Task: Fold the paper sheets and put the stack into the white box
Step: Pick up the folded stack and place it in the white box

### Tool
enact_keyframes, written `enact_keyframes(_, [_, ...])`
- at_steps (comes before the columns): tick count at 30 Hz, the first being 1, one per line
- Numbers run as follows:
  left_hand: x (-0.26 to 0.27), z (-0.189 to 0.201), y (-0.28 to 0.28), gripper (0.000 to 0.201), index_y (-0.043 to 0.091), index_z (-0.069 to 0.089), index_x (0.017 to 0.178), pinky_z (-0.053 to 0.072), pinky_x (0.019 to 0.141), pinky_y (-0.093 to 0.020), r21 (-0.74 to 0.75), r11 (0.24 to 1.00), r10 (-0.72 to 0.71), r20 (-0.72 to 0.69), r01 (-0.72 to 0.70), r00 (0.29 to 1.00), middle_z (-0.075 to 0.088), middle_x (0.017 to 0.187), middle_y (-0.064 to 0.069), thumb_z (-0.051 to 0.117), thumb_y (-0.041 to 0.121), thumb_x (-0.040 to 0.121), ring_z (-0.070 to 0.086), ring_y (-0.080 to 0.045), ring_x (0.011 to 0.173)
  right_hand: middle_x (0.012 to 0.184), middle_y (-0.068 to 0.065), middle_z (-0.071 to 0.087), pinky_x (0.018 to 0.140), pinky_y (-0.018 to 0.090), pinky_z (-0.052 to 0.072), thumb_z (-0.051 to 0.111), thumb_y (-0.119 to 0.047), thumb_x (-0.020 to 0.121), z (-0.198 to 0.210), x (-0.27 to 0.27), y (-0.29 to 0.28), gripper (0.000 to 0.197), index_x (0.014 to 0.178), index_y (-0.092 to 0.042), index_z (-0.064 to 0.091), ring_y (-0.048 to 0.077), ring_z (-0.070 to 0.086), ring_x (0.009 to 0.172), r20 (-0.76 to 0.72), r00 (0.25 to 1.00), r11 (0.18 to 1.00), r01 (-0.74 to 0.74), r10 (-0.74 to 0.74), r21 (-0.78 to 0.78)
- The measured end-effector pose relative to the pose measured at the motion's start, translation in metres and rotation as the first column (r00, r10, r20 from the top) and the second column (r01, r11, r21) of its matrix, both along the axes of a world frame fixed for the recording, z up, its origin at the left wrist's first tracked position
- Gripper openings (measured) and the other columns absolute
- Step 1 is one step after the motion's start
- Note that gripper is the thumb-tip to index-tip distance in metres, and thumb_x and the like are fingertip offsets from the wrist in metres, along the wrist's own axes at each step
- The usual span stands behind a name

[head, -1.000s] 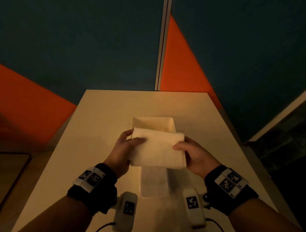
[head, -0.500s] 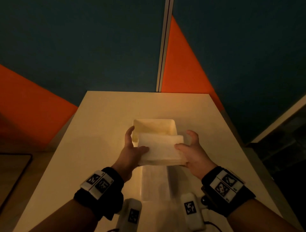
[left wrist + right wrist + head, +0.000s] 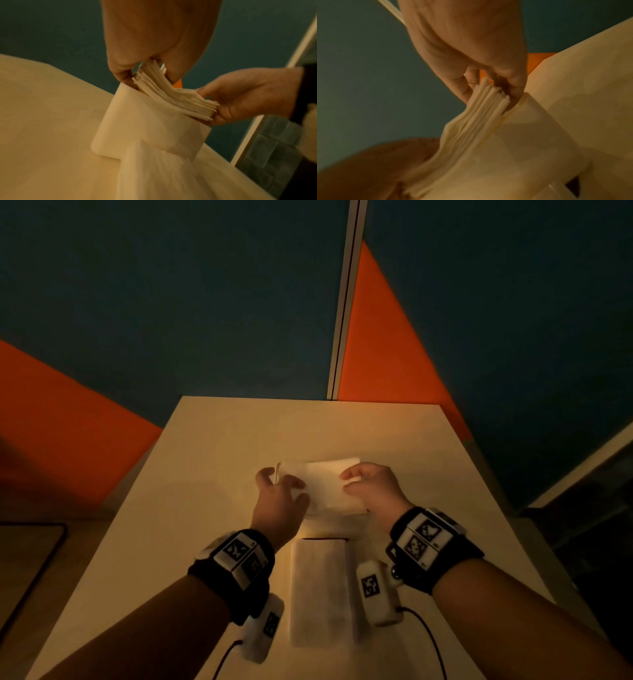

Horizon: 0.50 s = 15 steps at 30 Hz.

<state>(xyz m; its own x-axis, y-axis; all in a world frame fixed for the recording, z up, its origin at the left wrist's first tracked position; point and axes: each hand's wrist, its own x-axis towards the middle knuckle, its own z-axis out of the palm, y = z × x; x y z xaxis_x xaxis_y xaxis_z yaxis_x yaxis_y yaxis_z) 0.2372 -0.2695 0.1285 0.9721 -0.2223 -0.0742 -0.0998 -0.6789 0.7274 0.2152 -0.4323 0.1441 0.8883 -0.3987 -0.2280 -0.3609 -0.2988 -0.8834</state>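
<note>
- My left hand [image 3: 279, 494] pinches the left end of the folded paper stack [image 3: 325, 484], fingers curled.
- The stack sags between my hands, over the white box [image 3: 150, 129] on the surface [image 3: 212, 474].
- My right hand [image 3: 371, 487] grasps its right end.

We see a dim room with warm yellow light. The table [image 3: 212, 460] is brightest in the middle and gets darker toward 6 o'clock. The walls at 12 o'clock look very dark. The head view bends at its edges. Both wrist views are blurry and grainy, most of all at 6 o'clock. A soft shadow lies under the hands.
</note>
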Motion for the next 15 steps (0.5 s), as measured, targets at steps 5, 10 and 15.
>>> enact_keyframes(5, [-0.004,-0.003,-0.004,0.033,0.026,0.046,0.125,0.033,0.093,-0.041,0.330,0.940,-0.109,0.061,0.083,0.992,0.001,0.147,0.002,0.037,0.037,0.096,0.054,-0.020,0.110,0.101,0.003,0.061,0.074,0.019,0.040,0.053,0.002,0.081,-0.011,0.017,0.008,0.022,0.087,-0.014,0.068,0.021,0.058,0.095,-0.120,0.992,0.956,-0.069,0.035,-0.284])
enact_keyframes(10, [0.003,-0.009,-0.006,0.040,0.025,0.039,0.134,0.031,0.093,-0.041,0.492,0.854,-0.233,0.078,0.166,0.969,0.016,0.140,0.000,0.028,0.039,0.097,0.049,-0.021,0.113,0.114,0.010,0.063,0.088,0.028,0.045,0.048,-0.007,0.088,-0.022,0.021,0.013,0.021,0.097,-0.011,0.066,0.028,0.057,0.109,-0.223,0.971,0.876,-0.177,0.081,-0.449])
enact_keyframes(15, [0.006,-0.017,-0.007,0.042,0.021,0.041,0.131,0.029,0.094,-0.043,0.600,0.777,-0.299,0.091,0.187,0.950,0.028,0.135,-0.002,0.029,0.042,0.097,0.050,-0.023,0.111,0.121,0.012,0.061,0.088,0.029,0.046,0.048,-0.014,0.093,-0.030,0.031,0.015,0.026,0.114,-0.007,0.062,0.027,0.058,0.112,-0.366,0.924,0.822,-0.293,0.112,-0.488])
